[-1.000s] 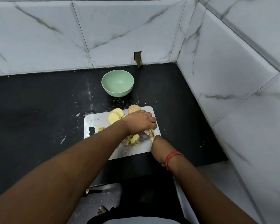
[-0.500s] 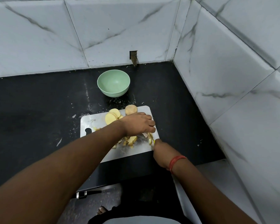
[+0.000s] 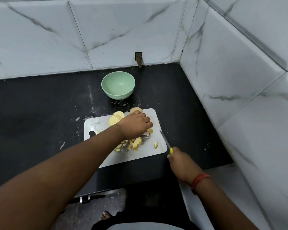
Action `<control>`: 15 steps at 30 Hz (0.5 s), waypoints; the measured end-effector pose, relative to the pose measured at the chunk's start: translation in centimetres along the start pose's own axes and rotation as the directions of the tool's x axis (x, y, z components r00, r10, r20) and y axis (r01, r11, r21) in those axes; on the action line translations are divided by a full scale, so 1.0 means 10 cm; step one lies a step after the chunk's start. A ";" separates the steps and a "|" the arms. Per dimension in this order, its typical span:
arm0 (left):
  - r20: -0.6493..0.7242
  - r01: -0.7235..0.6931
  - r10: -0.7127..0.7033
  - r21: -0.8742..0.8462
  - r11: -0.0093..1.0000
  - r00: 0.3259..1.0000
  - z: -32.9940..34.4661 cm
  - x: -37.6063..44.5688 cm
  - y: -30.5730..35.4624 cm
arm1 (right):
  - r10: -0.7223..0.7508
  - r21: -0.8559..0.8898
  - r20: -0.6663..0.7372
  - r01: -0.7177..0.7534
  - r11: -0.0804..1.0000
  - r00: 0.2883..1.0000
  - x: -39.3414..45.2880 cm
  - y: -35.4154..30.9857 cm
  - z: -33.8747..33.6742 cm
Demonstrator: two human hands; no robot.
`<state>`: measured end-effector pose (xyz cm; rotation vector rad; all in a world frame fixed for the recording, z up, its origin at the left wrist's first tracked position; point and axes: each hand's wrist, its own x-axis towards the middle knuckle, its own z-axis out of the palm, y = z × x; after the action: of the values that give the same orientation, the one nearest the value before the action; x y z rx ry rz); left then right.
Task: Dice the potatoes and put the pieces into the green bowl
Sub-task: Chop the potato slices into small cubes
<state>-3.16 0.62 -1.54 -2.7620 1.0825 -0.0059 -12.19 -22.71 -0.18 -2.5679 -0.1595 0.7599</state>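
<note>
1. I see one black worktop (image 3: 40, 105) and one steel cutting board (image 3: 150, 146) lying on it.
2. One green bowl (image 3: 118, 85) stands behind the board, holding nothing.
3. Two hands: my left hand (image 3: 136, 124) curls over potato pieces (image 3: 133, 143); my right hand (image 3: 181, 161) grips one knife (image 3: 166, 142).
4. About three round slices (image 3: 115, 118) lie at the board's far edge.
5. The knife has pulled right, away from the pile, since half a second ago.

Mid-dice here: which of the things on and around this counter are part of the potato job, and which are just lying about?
In the job:
green bowl, nothing in it
cutting board
potato slices
diced pieces
knife, gripped by right hand
left hand, over the potato

Lying about:
black-handled utensil below the counter edge
scraps on the black counter
</note>
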 end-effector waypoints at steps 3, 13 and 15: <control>0.027 0.192 -0.191 -0.033 0.981 0.981 0.01 0.01 0.16 | 0.062 0.259 -0.038 -0.050 0.964 0.997 0.00 -0.11 0.01; -0.006 0.538 -0.819 -0.751 0.383 0.574 -0.03 -0.23 0.37 | 0.118 0.512 0.024 -0.113 0.851 0.993 0.45 -0.54 0.13; 0.018 0.529 -0.825 -0.776 0.345 0.565 -0.04 -0.26 0.39 | 0.173 0.595 -0.054 -0.108 0.797 0.983 0.47 -0.50 0.09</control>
<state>-7.75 -0.49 -1.62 -3.8418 -0.3580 -0.3247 -8.59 -16.80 -0.85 -2.0198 0.2725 0.5998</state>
